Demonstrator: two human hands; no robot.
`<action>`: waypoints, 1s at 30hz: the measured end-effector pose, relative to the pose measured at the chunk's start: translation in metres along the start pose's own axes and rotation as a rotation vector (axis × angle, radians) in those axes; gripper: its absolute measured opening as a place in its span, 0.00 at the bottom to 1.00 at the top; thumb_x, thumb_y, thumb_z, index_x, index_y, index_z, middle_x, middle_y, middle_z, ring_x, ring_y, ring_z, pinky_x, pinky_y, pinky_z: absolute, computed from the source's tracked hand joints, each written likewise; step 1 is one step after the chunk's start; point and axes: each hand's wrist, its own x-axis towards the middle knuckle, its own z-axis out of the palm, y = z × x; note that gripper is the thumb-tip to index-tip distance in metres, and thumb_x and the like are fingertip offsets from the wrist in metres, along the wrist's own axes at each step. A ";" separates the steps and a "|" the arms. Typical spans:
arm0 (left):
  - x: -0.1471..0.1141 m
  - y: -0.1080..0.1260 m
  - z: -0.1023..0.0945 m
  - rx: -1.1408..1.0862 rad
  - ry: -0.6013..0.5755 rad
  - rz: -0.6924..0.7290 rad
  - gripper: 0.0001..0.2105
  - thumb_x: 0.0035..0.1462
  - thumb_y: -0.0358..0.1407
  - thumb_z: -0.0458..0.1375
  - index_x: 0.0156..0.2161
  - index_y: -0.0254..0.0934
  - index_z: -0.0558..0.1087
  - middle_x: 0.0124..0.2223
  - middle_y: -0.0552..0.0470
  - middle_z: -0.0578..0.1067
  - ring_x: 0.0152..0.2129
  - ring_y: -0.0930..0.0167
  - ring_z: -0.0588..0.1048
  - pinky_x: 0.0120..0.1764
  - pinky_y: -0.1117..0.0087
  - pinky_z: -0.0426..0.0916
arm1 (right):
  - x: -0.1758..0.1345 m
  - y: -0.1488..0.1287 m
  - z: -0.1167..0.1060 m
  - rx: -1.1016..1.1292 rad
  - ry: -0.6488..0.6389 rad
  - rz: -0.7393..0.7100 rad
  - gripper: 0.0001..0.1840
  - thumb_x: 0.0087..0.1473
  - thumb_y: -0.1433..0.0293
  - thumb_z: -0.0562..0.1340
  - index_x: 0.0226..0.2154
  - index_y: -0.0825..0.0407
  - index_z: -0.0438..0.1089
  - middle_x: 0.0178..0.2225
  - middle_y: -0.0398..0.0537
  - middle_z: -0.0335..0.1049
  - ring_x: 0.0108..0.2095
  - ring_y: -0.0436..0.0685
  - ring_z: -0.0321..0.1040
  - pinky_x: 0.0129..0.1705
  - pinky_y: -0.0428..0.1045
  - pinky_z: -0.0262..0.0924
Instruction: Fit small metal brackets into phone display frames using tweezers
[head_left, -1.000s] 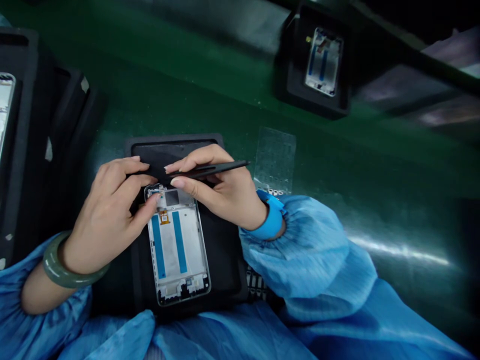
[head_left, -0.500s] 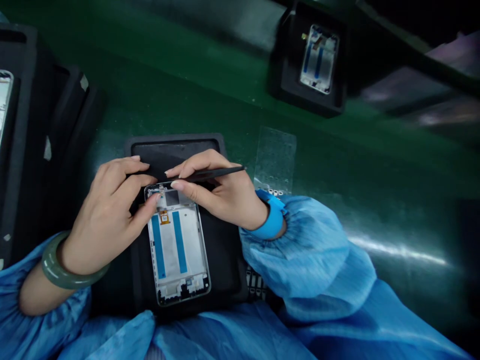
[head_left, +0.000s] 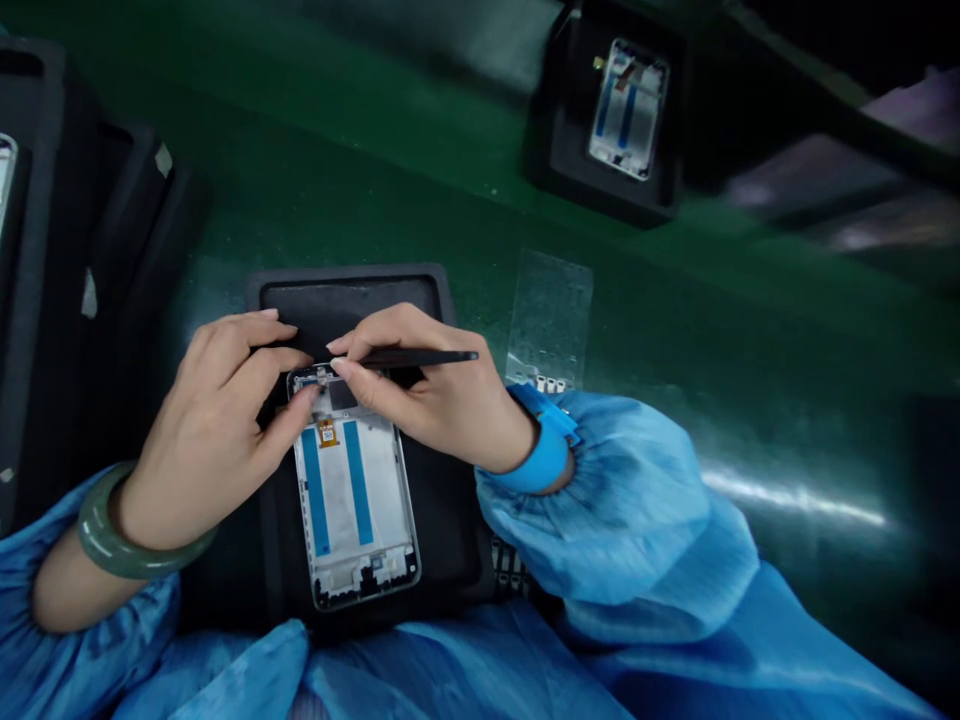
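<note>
An opened phone frame (head_left: 341,500) with two blue strips and a small orange flex cable (head_left: 328,433) lies in a black tray (head_left: 442,290). My left hand (head_left: 225,405) holds the frame's upper left corner, the thumb on its inner face and the index finger by the top edge. In my right hand (head_left: 427,390) is a slim black tool (head_left: 431,357) that looks like tweezers, pinched between thumb and fingers. Its working end is hidden near the frame's top edge, by the dark square (head_left: 343,393).
A clear plastic sheet (head_left: 551,310) with small white pieces lies right of the tray on the green table (head_left: 420,190). Another black tray (head_left: 562,165) holding a phone frame (head_left: 630,110) stands at the back right. Stacked black trays (head_left: 52,250) rise at the left.
My right hand has turned slightly, and the black tool's rear end has swung down and left. The left hand keeps its place on the phone frame. The view has shifted a little.
</note>
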 end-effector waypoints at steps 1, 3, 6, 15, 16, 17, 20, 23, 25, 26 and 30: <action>0.000 0.000 0.000 0.001 0.000 -0.002 0.08 0.55 0.34 0.56 0.41 0.33 0.68 0.45 0.41 0.70 0.51 0.58 0.66 0.52 0.54 0.63 | 0.000 -0.002 0.001 -0.021 0.005 -0.006 0.02 0.54 0.72 0.61 0.33 0.52 0.66 0.34 0.45 0.72 0.37 0.50 0.71 0.40 0.46 0.68; 0.000 0.000 0.000 -0.002 0.003 -0.009 0.08 0.56 0.34 0.56 0.41 0.34 0.68 0.45 0.42 0.70 0.51 0.58 0.66 0.53 0.54 0.63 | -0.001 -0.004 0.004 -0.036 0.027 -0.014 0.02 0.55 0.72 0.60 0.33 0.51 0.65 0.34 0.45 0.72 0.37 0.50 0.71 0.41 0.47 0.68; 0.000 0.000 0.000 -0.014 0.000 -0.012 0.08 0.56 0.34 0.56 0.41 0.33 0.69 0.45 0.42 0.70 0.51 0.58 0.66 0.53 0.55 0.62 | -0.002 -0.001 0.005 -0.009 0.076 0.023 0.03 0.54 0.72 0.61 0.33 0.51 0.65 0.33 0.43 0.71 0.36 0.50 0.71 0.41 0.47 0.67; -0.001 0.000 0.002 -0.012 0.012 -0.004 0.09 0.55 0.34 0.57 0.40 0.31 0.69 0.45 0.40 0.70 0.51 0.58 0.67 0.54 0.56 0.62 | -0.002 0.006 0.000 0.150 0.101 0.170 0.07 0.52 0.68 0.64 0.32 0.52 0.64 0.32 0.42 0.69 0.32 0.48 0.71 0.31 0.43 0.66; 0.000 0.000 0.002 -0.012 0.012 -0.003 0.09 0.55 0.34 0.57 0.40 0.31 0.69 0.44 0.40 0.71 0.51 0.58 0.67 0.53 0.56 0.62 | -0.002 0.005 0.001 0.147 0.088 0.161 0.07 0.52 0.69 0.64 0.32 0.52 0.64 0.33 0.42 0.69 0.32 0.48 0.71 0.32 0.43 0.66; 0.000 0.000 0.002 -0.012 0.012 -0.003 0.09 0.55 0.34 0.58 0.40 0.31 0.69 0.44 0.40 0.71 0.51 0.58 0.67 0.53 0.56 0.62 | -0.002 0.004 0.001 0.141 0.080 0.149 0.07 0.52 0.69 0.64 0.32 0.52 0.64 0.33 0.42 0.69 0.33 0.48 0.71 0.33 0.43 0.66; 0.000 0.000 0.001 -0.013 0.013 0.003 0.09 0.55 0.34 0.58 0.40 0.30 0.69 0.44 0.40 0.71 0.51 0.58 0.67 0.53 0.56 0.63 | -0.002 0.004 0.002 0.138 0.077 0.104 0.06 0.52 0.70 0.63 0.32 0.52 0.64 0.33 0.42 0.69 0.35 0.48 0.72 0.38 0.45 0.68; 0.000 0.001 0.001 -0.018 0.010 0.004 0.09 0.55 0.33 0.57 0.40 0.30 0.69 0.44 0.40 0.71 0.51 0.58 0.67 0.53 0.56 0.62 | -0.003 0.006 0.002 0.150 0.060 0.057 0.05 0.53 0.71 0.63 0.33 0.53 0.65 0.34 0.43 0.70 0.36 0.49 0.72 0.41 0.46 0.68; 0.000 0.001 0.001 -0.020 0.011 0.000 0.09 0.55 0.33 0.57 0.40 0.29 0.69 0.44 0.40 0.71 0.51 0.57 0.66 0.53 0.56 0.62 | -0.003 0.007 0.002 0.155 0.048 0.036 0.05 0.53 0.72 0.63 0.33 0.53 0.66 0.34 0.44 0.71 0.37 0.49 0.72 0.42 0.46 0.68; 0.000 0.001 0.001 -0.019 0.011 -0.002 0.09 0.55 0.33 0.57 0.40 0.29 0.69 0.44 0.40 0.71 0.51 0.57 0.66 0.53 0.56 0.62 | -0.002 0.008 0.001 0.155 0.043 0.032 0.04 0.53 0.72 0.63 0.33 0.54 0.66 0.34 0.44 0.71 0.36 0.49 0.72 0.42 0.46 0.68; 0.000 0.001 0.001 -0.016 0.013 -0.001 0.09 0.56 0.33 0.56 0.40 0.29 0.70 0.44 0.40 0.71 0.51 0.57 0.67 0.53 0.56 0.63 | -0.002 0.007 0.000 0.161 0.036 0.047 0.04 0.53 0.71 0.63 0.33 0.54 0.66 0.33 0.45 0.71 0.36 0.49 0.72 0.40 0.46 0.69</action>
